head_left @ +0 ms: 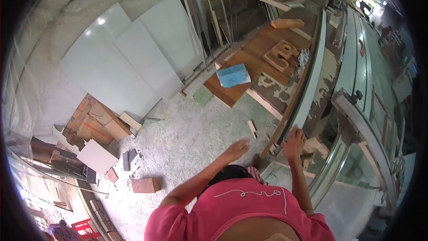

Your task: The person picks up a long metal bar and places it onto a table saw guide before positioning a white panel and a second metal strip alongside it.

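Note:
My left hand (236, 149) hangs over the concrete floor in front of my body, fingers loosely stretched and nothing in them. My right hand (294, 144) is at the near end of a long white rail (308, 94), its fingers apart and the fingertips overlapping the rail's end. A dark strip and a brown wooden edge run along the rail's left side. Just beyond the right hand lie pale wood offcuts (315, 146). To its right stands a curved metal machine arm (363, 127) with a dark knob.
A blue booklet (233, 76), a cut wooden shape (281, 55) and a wood block (287, 23) lie on the brown boards (229, 94). White panels (111, 53) lean at the left. A brick-coloured block (145, 185) and scraps lie on the floor.

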`<state>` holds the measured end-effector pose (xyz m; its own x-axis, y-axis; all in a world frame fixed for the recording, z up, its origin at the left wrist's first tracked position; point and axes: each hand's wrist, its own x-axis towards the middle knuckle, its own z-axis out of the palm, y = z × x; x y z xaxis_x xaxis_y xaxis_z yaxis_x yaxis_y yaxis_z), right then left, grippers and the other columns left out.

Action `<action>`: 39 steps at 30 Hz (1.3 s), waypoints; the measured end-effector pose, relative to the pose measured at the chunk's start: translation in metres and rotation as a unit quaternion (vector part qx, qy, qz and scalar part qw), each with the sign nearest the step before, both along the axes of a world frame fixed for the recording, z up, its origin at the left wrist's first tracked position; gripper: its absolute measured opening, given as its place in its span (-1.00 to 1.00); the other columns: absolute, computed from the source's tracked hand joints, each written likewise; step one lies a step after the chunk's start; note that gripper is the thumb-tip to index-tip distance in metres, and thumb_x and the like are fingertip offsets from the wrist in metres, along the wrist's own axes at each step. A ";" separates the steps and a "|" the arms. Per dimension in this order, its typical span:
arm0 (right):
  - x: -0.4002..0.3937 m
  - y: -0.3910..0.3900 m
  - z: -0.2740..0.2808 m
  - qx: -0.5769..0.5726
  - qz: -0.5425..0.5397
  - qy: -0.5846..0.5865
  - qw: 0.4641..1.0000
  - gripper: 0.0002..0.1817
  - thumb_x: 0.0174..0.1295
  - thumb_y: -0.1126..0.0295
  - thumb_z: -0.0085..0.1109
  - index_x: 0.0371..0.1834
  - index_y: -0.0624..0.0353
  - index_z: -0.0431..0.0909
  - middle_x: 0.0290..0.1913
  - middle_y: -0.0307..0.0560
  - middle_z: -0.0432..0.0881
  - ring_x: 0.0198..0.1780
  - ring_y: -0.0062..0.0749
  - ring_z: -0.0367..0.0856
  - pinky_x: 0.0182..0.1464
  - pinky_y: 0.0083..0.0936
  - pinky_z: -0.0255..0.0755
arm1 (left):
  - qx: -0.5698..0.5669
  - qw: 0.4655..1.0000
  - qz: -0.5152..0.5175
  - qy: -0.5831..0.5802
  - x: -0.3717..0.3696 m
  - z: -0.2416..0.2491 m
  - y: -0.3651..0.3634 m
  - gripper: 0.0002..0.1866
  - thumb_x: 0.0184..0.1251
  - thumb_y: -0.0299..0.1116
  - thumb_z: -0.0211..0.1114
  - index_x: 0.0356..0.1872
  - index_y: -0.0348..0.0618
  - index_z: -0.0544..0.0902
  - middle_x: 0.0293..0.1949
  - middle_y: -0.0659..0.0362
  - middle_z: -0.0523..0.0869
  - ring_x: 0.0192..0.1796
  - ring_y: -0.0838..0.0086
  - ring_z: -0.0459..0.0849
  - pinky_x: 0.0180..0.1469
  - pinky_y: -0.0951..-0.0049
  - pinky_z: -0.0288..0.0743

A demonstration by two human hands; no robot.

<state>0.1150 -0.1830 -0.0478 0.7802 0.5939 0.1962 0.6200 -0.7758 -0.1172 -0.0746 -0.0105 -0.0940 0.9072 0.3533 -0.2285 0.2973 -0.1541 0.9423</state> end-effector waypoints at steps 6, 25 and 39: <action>-0.002 0.000 0.000 -0.022 -0.027 -0.013 0.999 -0.08 -0.24 0.27 0.40 0.22 0.35 0.10 -0.05 0.04 0.30 0.05 -0.11 0.30 0.10 -0.21 0.13 | -0.261 0.942 0.208 -0.035 -0.158 -0.110 0.025 -0.57 0.24 -0.19 0.12 0.04 -0.26 0.38 -0.10 -0.03 0.56 -0.16 0.22 0.62 -0.18 0.34 0.53; 0.012 0.022 -0.033 -0.191 -0.030 -0.046 0.980 -0.28 0.05 0.19 0.16 0.22 0.30 0.08 0.05 0.15 0.31 0.08 0.02 0.34 0.05 -0.18 0.27 | -0.296 0.693 0.600 0.269 -0.312 -0.224 0.039 -0.77 0.13 -0.27 0.11 -0.35 -0.23 0.56 -0.47 0.11 0.63 -0.56 0.39 0.57 -0.57 0.35 0.40; 0.049 0.028 -0.028 -0.323 -0.036 0.084 0.942 -0.11 -0.01 0.07 0.18 0.23 0.41 -0.05 -0.01 0.37 0.33 0.07 0.17 0.36 -0.02 -0.03 0.37 | -0.250 0.759 0.551 0.240 -0.328 -0.206 0.257 -0.60 0.23 -0.13 0.07 0.01 -0.12 0.42 -0.20 0.09 0.61 -0.33 0.36 0.65 -0.31 0.36 0.48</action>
